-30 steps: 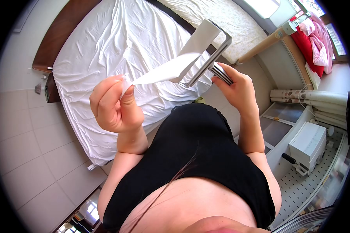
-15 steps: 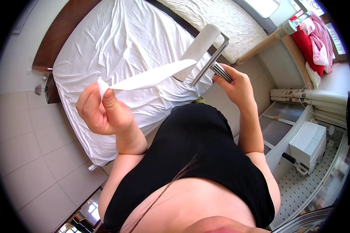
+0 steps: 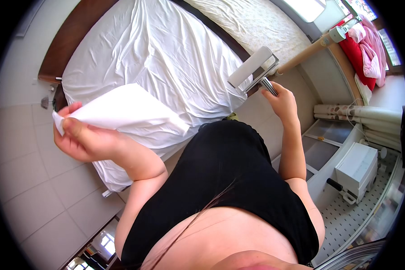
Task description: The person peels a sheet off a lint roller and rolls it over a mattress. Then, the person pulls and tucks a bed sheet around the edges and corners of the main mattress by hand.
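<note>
My left hand [image 3: 83, 137] pinches one end of a loose white sheet [image 3: 130, 108], which spreads out to the right above the bed. On the other side, my right hand [image 3: 281, 101] is wrapped round the striped handle of a lint roller [image 3: 252, 67]. The roller has a metal-coloured frame and a white cylinder, tilted up and to the left. A wide gap lies between the sheet's free end and the roller.
A bed with a wrinkled white cover [image 3: 144, 45] stands ahead, with a patterned mattress [image 3: 247, 22] beyond it. Pink and red bedding [image 3: 362, 54] lies at the upper right. A white box-shaped device [image 3: 357, 166] sits at the right.
The white sheet has come off the roller, to which it was joined before. My left hand has moved left with it. My right hand and the roller have moved slightly right, and the roller head is lower.
</note>
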### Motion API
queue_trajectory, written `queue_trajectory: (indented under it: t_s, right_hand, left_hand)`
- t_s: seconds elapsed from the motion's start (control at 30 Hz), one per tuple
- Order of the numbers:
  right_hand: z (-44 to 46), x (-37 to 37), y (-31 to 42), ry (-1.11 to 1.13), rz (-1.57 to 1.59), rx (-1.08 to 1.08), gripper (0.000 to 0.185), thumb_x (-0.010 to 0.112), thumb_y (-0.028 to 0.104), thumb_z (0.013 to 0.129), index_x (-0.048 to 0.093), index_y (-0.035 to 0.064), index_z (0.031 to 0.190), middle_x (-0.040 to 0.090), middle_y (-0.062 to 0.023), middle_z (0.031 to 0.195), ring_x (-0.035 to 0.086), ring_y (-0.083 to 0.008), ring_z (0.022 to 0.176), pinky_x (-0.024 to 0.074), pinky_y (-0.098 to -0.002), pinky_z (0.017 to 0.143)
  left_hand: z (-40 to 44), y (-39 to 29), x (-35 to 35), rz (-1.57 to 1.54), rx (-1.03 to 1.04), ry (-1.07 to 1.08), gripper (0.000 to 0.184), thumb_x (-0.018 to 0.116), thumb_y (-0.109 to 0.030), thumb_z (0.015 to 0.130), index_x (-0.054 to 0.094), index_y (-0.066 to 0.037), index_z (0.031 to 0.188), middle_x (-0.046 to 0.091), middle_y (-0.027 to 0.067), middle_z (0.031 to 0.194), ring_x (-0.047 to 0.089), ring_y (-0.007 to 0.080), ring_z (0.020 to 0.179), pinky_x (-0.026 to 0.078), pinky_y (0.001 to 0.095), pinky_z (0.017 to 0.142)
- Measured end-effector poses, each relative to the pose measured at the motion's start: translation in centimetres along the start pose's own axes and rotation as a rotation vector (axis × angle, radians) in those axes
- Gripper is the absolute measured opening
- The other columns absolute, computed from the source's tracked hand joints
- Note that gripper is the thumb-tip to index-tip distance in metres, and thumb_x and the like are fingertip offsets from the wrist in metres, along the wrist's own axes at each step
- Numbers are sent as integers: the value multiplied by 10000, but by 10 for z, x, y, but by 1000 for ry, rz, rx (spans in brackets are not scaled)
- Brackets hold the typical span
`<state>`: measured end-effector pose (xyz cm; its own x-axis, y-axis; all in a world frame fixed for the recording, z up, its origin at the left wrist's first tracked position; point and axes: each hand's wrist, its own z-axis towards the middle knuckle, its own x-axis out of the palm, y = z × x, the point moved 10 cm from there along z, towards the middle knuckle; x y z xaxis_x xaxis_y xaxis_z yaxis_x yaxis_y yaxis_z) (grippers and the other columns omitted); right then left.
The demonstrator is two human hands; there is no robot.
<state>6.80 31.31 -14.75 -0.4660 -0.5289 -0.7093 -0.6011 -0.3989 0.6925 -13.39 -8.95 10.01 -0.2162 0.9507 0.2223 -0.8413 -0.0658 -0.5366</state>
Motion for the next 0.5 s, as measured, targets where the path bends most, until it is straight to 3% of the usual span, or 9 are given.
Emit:
queue_trajectory:
  t_s: [0.07, 0.1, 0.2, 0.23, 0.3, 0.37, 0.43, 0.5]
  right_hand:
    - [-4, 0, -1, -2, 107, 13, 332, 725, 235, 799, 680, 69, 1084, 553, -8, 666, 465, -82, 607, 398, -265, 575]
    - [-6, 1, -1, -5, 159, 12, 327, 724, 230, 803, 679, 60, 1079, 542, 6, 662, 449, -77, 603, 388, -261, 568]
    - [-11, 3, -3, 18, 263, 32, 308, 725, 241, 808, 686, 69, 1061, 610, 14, 718, 486, -66, 623, 405, -251, 587]
    - [-14, 4, -6, 29, 288, 46, 301, 726, 249, 809, 690, 78, 1055, 649, 10, 747, 512, -63, 635, 418, -248, 600]
    - [-21, 8, -13, -1, 411, 31, 308, 727, 235, 821, 676, 56, 1066, 625, 21, 746, 503, -58, 635, 408, -239, 590]
    - [-31, 8, -21, -33, 518, 56, 322, 725, 225, 832, 659, 39, 1086, 598, 28, 742, 495, -54, 633, 401, -230, 575]
    - [-47, 11, -26, -67, 619, 122, 342, 720, 219, 844, 640, 28, 1116, 566, 34, 735, 489, -51, 628, 396, -221, 553]
    - [-63, 20, -28, -80, 865, 117, 372, 683, 193, 875, 571, 16, 1184, 531, 31, 717, 457, -36, 552, 370, -201, 469]
  left_hand:
    - [-2, 4, 16, 20, -36, -21, 201, 497, -144, 972, 437, 41, 1023, 635, 228, 889, 643, 252, 760, 555, 346, 648]
    - [-5, 25, 18, -51, -139, 69, 156, 467, -88, 976, 356, 13, 1020, 644, 269, 922, 669, 274, 792, 574, 344, 662]
    - [-28, 53, 41, 72, -244, 415, 166, 444, -56, 982, 279, -52, 978, 642, 247, 850, 629, 210, 686, 511, 232, 621]
    - [-35, 64, 42, 125, -210, 432, 128, 437, -71, 990, 311, -51, 989, 611, 176, 778, 553, 144, 643, 461, 221, 604]
    - [-46, 68, 55, 118, -13, 473, 108, 472, -100, 988, 389, -50, 1036, 564, 85, 762, 477, 120, 601, 428, 227, 574]
    - [-74, 79, 76, 186, -187, 595, 50, 470, -65, 952, 516, -54, 970, 508, 6, 732, 438, 75, 629, 397, 219, 587]
    - [-133, 102, 106, 44, -562, 894, 137, 463, -22, 877, 592, -54, 845, 505, -30, 697, 423, 50, 593, 380, 223, 549]
    - [-212, 110, 130, 2, -611, 1200, 171, 448, -19, 834, 606, -40, 773, 503, -32, 633, 435, 45, 559, 377, 231, 515]
